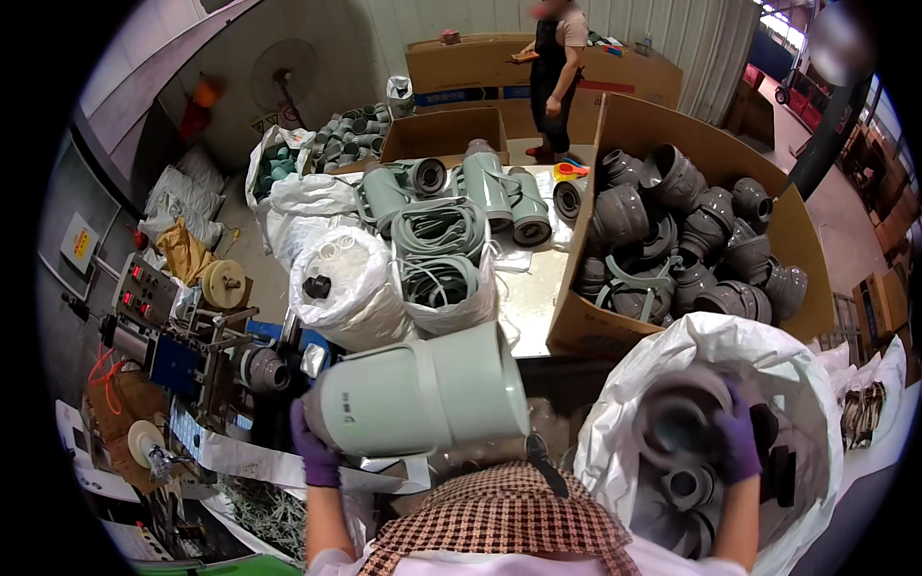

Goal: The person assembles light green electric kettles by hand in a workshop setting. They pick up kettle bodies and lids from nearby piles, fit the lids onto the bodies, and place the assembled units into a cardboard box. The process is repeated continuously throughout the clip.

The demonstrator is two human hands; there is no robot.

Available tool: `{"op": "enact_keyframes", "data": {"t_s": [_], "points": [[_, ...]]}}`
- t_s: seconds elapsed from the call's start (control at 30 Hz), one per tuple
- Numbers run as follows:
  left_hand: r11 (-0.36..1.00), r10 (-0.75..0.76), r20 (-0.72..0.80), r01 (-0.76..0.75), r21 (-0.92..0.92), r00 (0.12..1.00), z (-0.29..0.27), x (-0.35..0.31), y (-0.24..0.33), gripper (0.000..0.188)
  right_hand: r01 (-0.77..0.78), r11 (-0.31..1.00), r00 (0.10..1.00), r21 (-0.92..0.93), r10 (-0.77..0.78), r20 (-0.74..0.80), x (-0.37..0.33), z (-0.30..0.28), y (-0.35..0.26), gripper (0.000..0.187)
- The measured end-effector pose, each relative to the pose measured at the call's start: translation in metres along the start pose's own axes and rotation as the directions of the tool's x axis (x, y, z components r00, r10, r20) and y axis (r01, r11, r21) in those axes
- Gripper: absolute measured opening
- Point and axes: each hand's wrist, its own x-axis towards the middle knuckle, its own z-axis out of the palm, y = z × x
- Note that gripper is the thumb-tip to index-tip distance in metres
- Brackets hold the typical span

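My left hand [312,449], in a purple glove, is wrapped round the narrow end of a big pale-green jug shell [427,392]. That shell lies sideways in front of me, its wide end to the right and its handle toward my body. At the right, my gloved right hand [740,437] grips a dark grey round collar [677,418], blurred by motion, inside the mouth of a white woven sack [814,470]. More grey round parts [688,488] lie in the sack beneath it.
A cardboard box [571,278] of grey collars stands behind the sack. Finished-looking jugs [485,187] and bags of coiled green strips [440,230] sit on the table. A machine [178,360] is at my left. A person [557,77] stands at the back.
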Motion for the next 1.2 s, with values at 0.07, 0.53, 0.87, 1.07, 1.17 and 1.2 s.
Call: {"op": "enact_keyframes", "data": {"t_s": [0.07,0.53,0.87,1.07,1.17,1.2], "points": [[0.984,-0.032,0.054,0.041,-0.175,0.998,0.005,-0.026,0.003,0.040,0.162,0.987,0.987,-0.011,-0.162,0.007,0.032,0.077,0.013,0.075],[0.955,0.138,-0.088,-0.156,-0.252,0.987,-0.073,-0.061,0.080,0.035,0.877,0.479,0.448,0.032,-0.840,0.305,0.011,0.377,0.049,0.054],[0.366,0.718,-0.057,-0.308,0.878,0.693,-0.061,-0.047,0.105,0.033,0.527,0.799,0.671,0.290,-0.600,0.436,0.042,0.392,0.113,0.056],[0.491,0.649,0.070,-0.487,0.722,0.758,-0.048,0.028,0.101,0.033,-0.242,0.670,0.768,0.702,-0.309,0.561,0.137,0.394,0.077,0.074],[0.374,0.677,0.146,-0.509,0.775,0.721,-0.054,0.069,0.069,0.035,-0.376,0.797,0.810,0.472,0.036,0.585,0.200,0.420,0.064,0.082],[0.456,0.658,0.091,-0.492,0.742,0.748,-0.040,0.082,0.059,0.035,-0.348,0.834,0.840,0.429,0.073,0.538,0.206,0.432,0.058,0.084]]}}
